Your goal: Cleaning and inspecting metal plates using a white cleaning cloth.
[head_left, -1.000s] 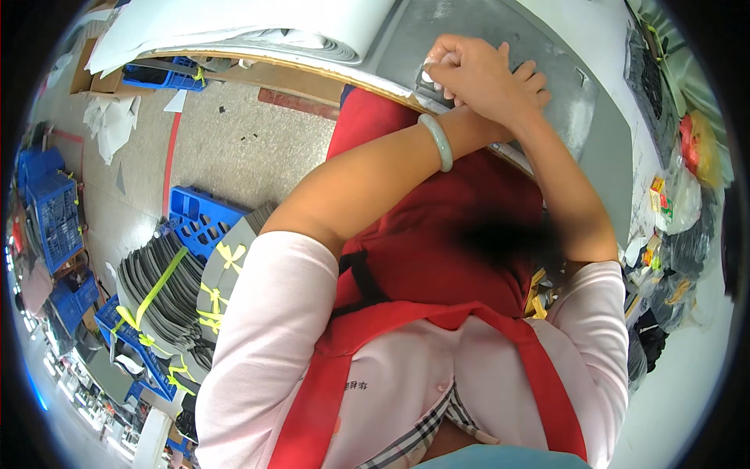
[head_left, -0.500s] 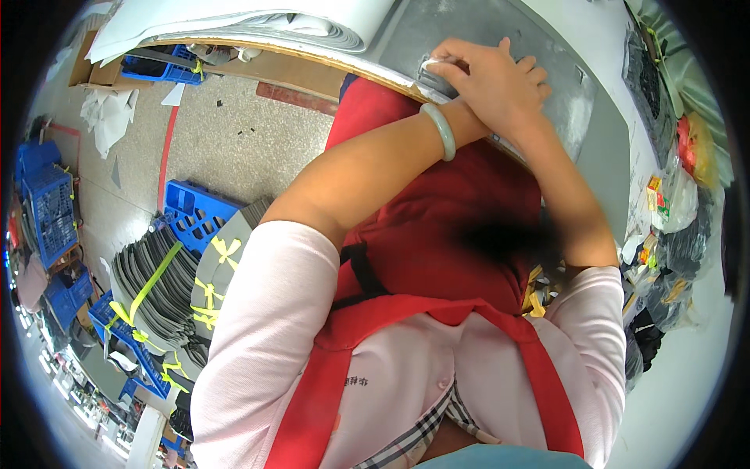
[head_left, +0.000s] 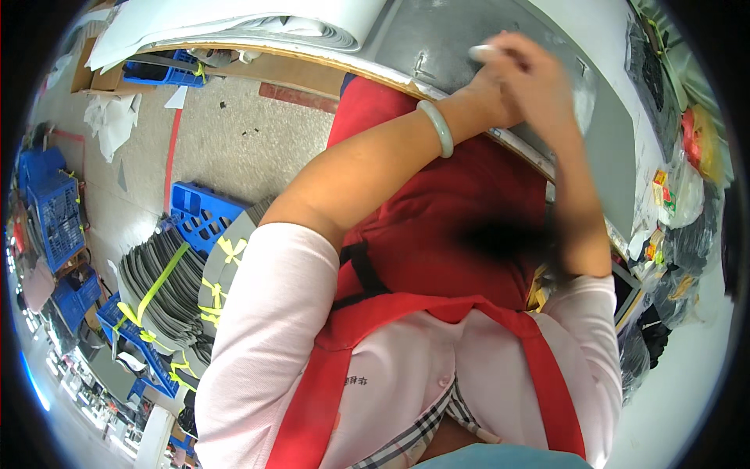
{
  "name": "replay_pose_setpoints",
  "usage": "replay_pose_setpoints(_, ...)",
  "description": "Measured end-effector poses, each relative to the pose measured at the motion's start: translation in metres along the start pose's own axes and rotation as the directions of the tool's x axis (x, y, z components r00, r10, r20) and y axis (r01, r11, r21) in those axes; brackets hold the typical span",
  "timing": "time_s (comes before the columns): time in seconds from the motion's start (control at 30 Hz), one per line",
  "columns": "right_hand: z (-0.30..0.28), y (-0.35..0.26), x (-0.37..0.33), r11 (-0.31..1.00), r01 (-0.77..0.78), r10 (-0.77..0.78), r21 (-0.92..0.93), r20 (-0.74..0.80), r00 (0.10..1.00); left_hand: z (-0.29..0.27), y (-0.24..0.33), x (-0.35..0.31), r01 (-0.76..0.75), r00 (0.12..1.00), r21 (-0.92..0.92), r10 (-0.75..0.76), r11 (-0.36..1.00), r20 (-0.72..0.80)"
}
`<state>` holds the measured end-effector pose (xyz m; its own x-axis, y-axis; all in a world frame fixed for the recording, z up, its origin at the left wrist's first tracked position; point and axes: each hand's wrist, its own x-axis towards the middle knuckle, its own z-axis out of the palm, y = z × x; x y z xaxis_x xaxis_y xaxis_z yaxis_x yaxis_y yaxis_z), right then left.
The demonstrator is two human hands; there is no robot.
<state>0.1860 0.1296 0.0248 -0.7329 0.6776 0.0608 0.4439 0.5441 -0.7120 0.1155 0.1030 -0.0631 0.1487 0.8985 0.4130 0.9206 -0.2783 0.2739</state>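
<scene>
My right hand (head_left: 539, 82), blurred by motion, is raised over a dark grey sheet (head_left: 445, 35) on the table. Its fingers are pinched on a small white oval piece (head_left: 484, 53) whose kind I cannot make out. Just below it, and partly covered by it, lies my left hand (head_left: 492, 100), close over the near edge of the sheet. The left fingers are hidden. A pale green bangle (head_left: 436, 129) circles my left wrist. On the sheet there is a small whitish mark (head_left: 420, 64) to the left of both hands.
Rolled white sheets (head_left: 312, 23) lie at the table's far left. Bundles of grey pieces (head_left: 160, 285) tied with yellow-green strips stand by a blue crate (head_left: 199, 207) on the floor at left. Plastic bags (head_left: 687, 234) are heaped at right.
My right hand has lifted off the sheet and moved up and right with the white piece. The whitish mark it covered now shows. My left hand has shifted slightly.
</scene>
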Motion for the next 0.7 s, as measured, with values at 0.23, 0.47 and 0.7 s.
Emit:
replay_pose_setpoints(0.23, -0.101, 0.165, -0.061, 0.923, -0.378, 0.277, -0.075, -0.553, 0.786, -0.005, 0.011, 0.011, -0.029, 0.999, 0.043, 0.028, 0.999, 0.022)
replay_pose_setpoints(0.47, -0.125, 0.178, -0.061, 0.798, -0.333, 0.576, 0.502, -0.476, 0.664, -0.008, 0.005, 0.005, -0.012, 0.999, 0.025, 0.013, 1.0, -0.042)
replay_pose_setpoints(0.7, -0.114, 0.177, -0.065, 0.777, -0.284, 0.489, 0.563, -0.254, 0.835, -0.019, 0.012, 0.004, -0.163, 0.967, -0.223, 0.111, 0.961, -0.228)
